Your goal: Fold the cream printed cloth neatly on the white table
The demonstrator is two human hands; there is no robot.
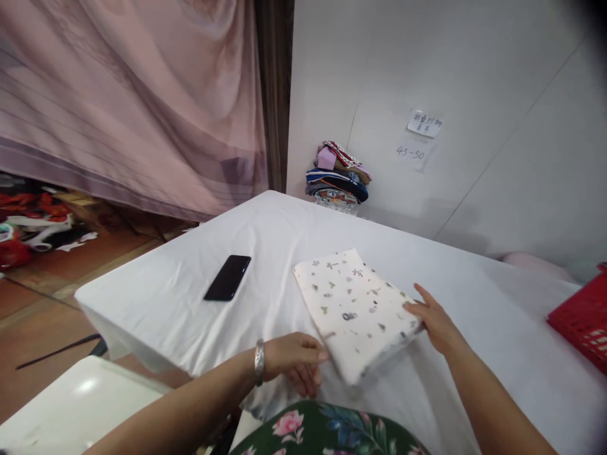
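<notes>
A folded white cloth (353,309) with a small scattered print of leaves and figures lies at a slant on the white-covered table, its near edge slightly blurred. At the cloth's right corner, my right hand (436,322) has its fingers on the edge and appears to grip it, with one finger raised; the underside of the grip is hidden. My left hand (296,360), with a silver bracelet (259,362) at the wrist, hovers by the cloth's lower left edge. Its fingers are loosely bent and apart, with nothing in them.
A black phone (228,278) lies on the white tablecloth (161,291) to the left. Folded fabrics (337,177) are stacked at the back against the wall. A red basket (583,319) stands at the right edge, and a white stool (80,404) is at the lower left.
</notes>
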